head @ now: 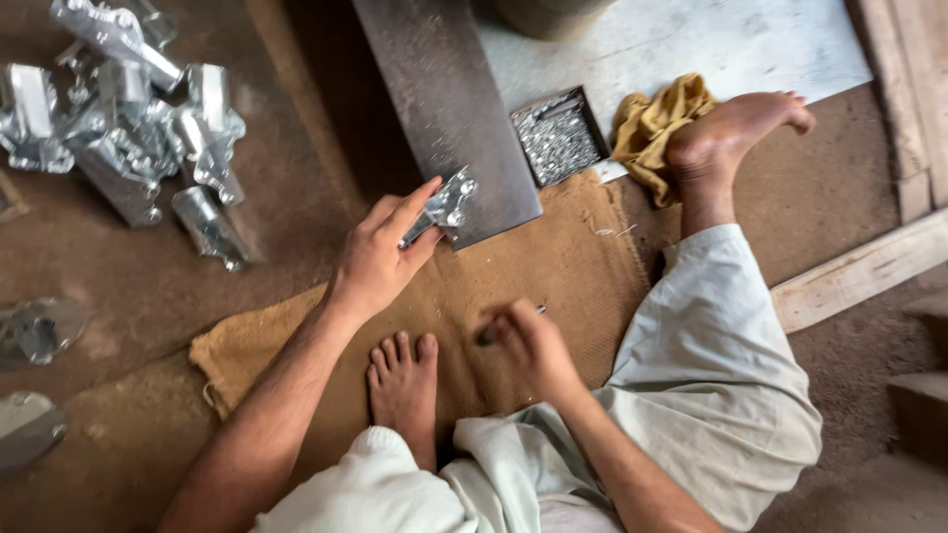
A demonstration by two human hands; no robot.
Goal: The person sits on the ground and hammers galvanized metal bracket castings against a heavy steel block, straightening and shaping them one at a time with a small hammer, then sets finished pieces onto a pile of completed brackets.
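On the floor, a person is sitting with bare feet on a brown sack mat (553,276). Beyond the mat's far edge, a dark flat metal plate (444,99) is lying, and a small square box (560,135) full of little silver pins is sitting just beside it. A yellow rag (647,123) is lying next to the box, under one foot. Well off to the left, a heap of shiny metal parts (128,118) is piling up on the dirt.

The left hand (380,259) is holding a shiny metal piece (444,205) over the near end of the plate, with its fingers clamping on it. The right hand (533,345) is hanging low over the mat, its fingers pinching a small dark tool (491,336) that is too blurry to name.
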